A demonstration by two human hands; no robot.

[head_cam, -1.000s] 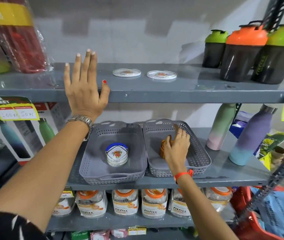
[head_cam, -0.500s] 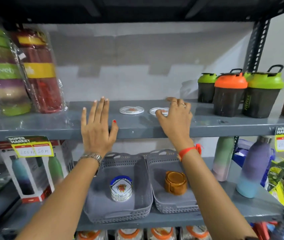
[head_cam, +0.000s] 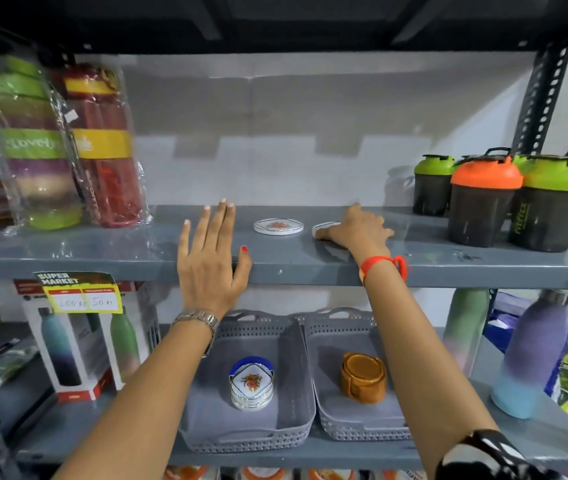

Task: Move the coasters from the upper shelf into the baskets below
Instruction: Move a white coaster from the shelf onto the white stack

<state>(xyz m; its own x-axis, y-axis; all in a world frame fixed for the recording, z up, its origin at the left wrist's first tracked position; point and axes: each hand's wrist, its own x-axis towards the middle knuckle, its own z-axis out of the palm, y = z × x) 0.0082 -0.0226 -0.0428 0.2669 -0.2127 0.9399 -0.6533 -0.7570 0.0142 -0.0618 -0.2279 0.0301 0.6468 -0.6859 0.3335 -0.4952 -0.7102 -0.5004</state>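
Two round white coasters lie on the upper grey shelf [head_cam: 310, 265]. The left coaster [head_cam: 278, 226] lies free. My right hand [head_cam: 357, 228] covers most of the right coaster [head_cam: 324, 227], fingers curled over it; whether it is lifted I cannot tell. My left hand [head_cam: 211, 258] rests flat and open on the shelf's front edge, left of the coasters. Below, the left grey basket [head_cam: 286, 344] holds a stack of white-and-blue coasters [head_cam: 252, 382]. In the right grey basket [head_cam: 341, 323] sits a brown coaster set [head_cam: 364, 375].
Wrapped bottles [head_cam: 64, 147] stand at the upper shelf's left, shaker bottles [head_cam: 487, 199] at its right. On the lower shelf are boxed bottles [head_cam: 78, 341] to the left and pastel bottles [head_cam: 532, 351] to the right. Price tags [head_cam: 79, 294] hang on the shelf edge.
My right hand left the brown set in the right basket, rose to the upper shelf and settled over the right coaster. The left hand stayed on the shelf edge. The view tilted upward.
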